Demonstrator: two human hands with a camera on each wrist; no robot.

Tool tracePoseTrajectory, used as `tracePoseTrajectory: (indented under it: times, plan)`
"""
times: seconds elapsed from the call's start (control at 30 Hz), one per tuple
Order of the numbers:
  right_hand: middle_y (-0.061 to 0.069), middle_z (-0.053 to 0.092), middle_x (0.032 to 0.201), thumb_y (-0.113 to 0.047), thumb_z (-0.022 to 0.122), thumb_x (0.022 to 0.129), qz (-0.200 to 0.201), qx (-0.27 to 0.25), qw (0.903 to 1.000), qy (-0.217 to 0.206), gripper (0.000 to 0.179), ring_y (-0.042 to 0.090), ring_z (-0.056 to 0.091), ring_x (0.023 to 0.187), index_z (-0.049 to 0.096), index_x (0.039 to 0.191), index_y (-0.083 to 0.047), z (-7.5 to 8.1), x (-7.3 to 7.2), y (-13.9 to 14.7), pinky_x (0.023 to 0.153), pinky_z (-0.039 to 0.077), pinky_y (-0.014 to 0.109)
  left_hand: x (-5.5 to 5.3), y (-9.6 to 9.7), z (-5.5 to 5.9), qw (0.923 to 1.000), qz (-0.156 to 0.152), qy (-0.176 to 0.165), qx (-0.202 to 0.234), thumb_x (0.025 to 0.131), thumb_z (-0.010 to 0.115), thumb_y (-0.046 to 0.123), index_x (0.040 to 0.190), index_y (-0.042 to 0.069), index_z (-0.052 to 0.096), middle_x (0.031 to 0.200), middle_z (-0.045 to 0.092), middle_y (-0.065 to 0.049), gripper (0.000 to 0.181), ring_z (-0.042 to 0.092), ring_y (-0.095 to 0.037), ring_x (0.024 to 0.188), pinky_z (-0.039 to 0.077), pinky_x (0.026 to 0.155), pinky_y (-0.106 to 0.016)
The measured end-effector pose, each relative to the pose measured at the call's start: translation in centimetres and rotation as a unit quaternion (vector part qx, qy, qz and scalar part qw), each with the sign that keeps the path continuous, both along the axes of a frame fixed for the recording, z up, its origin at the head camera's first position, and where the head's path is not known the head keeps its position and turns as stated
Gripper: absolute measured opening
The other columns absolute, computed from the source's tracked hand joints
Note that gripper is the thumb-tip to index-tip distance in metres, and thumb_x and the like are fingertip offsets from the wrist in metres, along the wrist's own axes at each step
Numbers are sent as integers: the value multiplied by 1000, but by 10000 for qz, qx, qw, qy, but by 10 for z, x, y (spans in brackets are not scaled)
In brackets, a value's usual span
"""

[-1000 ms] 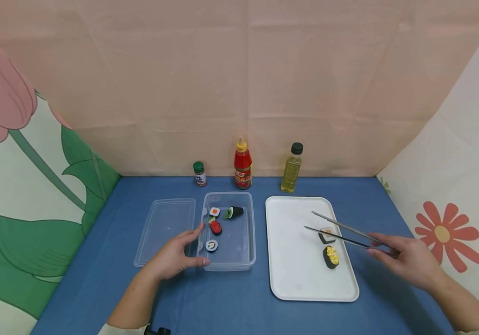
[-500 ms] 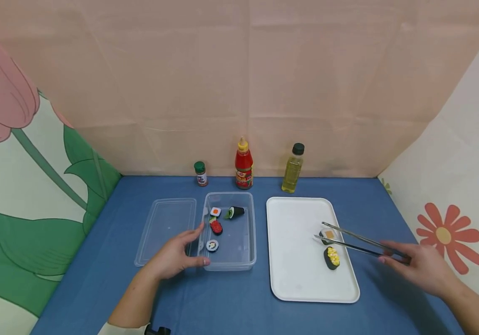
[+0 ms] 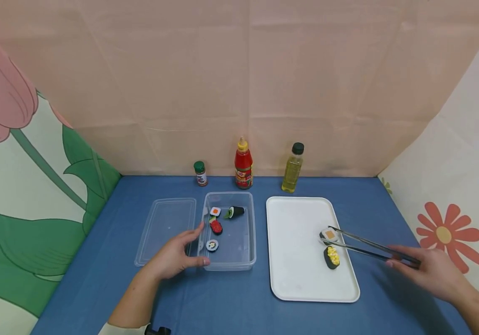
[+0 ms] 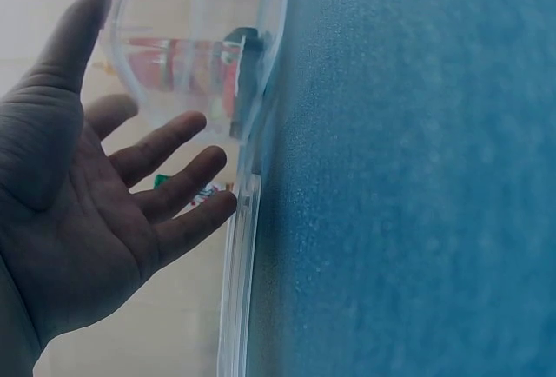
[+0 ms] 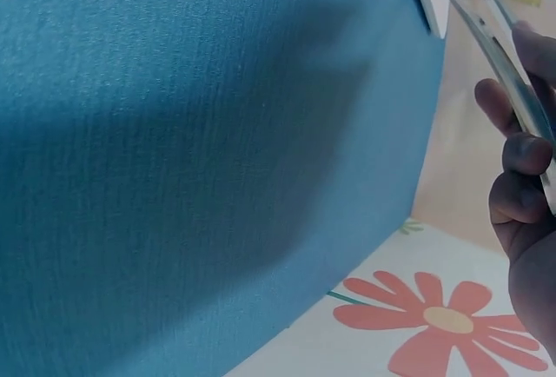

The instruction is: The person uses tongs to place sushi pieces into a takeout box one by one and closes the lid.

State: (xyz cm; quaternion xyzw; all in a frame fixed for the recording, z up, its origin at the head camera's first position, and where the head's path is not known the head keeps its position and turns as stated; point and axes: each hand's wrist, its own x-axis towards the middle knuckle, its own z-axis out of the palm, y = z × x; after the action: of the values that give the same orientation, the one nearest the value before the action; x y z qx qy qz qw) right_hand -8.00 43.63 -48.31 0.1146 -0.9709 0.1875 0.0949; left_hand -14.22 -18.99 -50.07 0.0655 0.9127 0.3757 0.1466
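My right hand grips long metal tongs, fingers curled round them. Their spread tips lie to either side of a sushi roll with an orange centre; whether they touch it I cannot tell. Just below it, a corn-topped sushi sits on the same white tray. My left hand, fingers spread and thumb apart, rests at the left side of a clear plastic container. Inside are a red-topped sushi, a hand roll, a small orange-centred roll and a round roll.
A clear lid lies flat left of the container. Along the back stand a green-capped spice jar, a red sauce bottle and an oil bottle. Printed cloth walls border the blue table.
My right hand has moved right and slightly down with the tongs, bringing their tips from beyond the orange-centred roll to its sides. My left hand has stayed at the container.
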Motion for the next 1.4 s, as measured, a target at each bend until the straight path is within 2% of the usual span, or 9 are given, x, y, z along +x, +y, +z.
tracePoseTrajectory:
  times: [0.1, 0.23, 0.3, 0.53, 0.77, 0.93, 1.23, 1.4]
  plan:
    - [-20, 55, 63, -30, 94, 75, -33, 80, 10000, -40, 50, 2, 26, 40, 79, 117, -9, 0, 2, 0, 42, 28, 23, -1, -1, 0, 10000, -5, 17, 24, 74, 93, 48, 163, 30, 36, 159, 41, -24, 107, 39, -49, 145, 36, 111, -68]
    - [-21, 35, 52, -29, 94, 75, 12, 128, 9999, 100, 49, 0, 24, 39, 79, 116, -8, -1, 4, -1, 42, 26, 21, -1, -1, 0, 10000, 0, 22, 51, 74, 93, 47, 163, 31, 36, 159, 40, -24, 106, 38, -49, 145, 36, 111, -68]
    - [-23, 34, 51, -27, 95, 74, 108, 115, 9996, 234, 48, -1, 23, 40, 79, 116, -7, 0, 4, -2, 42, 26, 20, -1, -1, 0, 10000, -6, 23, 44, 75, 93, 47, 163, 31, 36, 159, 41, -23, 106, 38, -48, 145, 37, 111, -67]
    - [-26, 47, 57, -25, 95, 74, 293, 234, 9983, 457, 49, -2, 26, 43, 79, 116, -5, 2, 1, -8, 43, 27, 19, -2, -1, 0, 10000, -18, 70, 15, 75, 92, 48, 163, 31, 35, 159, 40, -25, 106, 38, -49, 145, 36, 110, -68]
    - [-25, 54, 62, -30, 93, 77, 251, 339, 9989, 217, 50, -1, 32, 48, 79, 118, -5, 6, -6, -20, 45, 32, 21, -2, 0, 1, 9999, -34, 113, -7, 75, 92, 48, 163, 29, 36, 159, 41, -25, 106, 38, -49, 145, 36, 110, -68]
    - [-25, 52, 61, -29, 93, 77, 384, 284, 9984, 291, 48, -2, 32, 46, 79, 118, -6, 7, -12, -28, 45, 32, 21, -3, 0, 0, 9999, -49, 99, -29, 75, 92, 50, 163, 29, 36, 159, 41, -24, 106, 39, -49, 145, 36, 111, -68]
    - [-27, 41, 56, -21, 93, 76, 913, 86, 9940, 598, 44, -5, 31, 46, 80, 116, -8, 4, -25, -44, 44, 30, 18, -2, -1, 0, 10000, -57, 21, 34, 76, 91, 49, 163, 30, 35, 160, 40, -24, 106, 37, -48, 146, 35, 111, -68]
    - [-28, 48, 58, -20, 92, 79, 1099, -23, 9924, 560, 41, -6, 32, 45, 80, 116, -7, 6, -31, -52, 42, 30, 18, -1, -1, 0, 10000, -39, 2, 37, 76, 92, 49, 163, 31, 35, 160, 40, -24, 106, 37, -48, 146, 36, 111, -68]
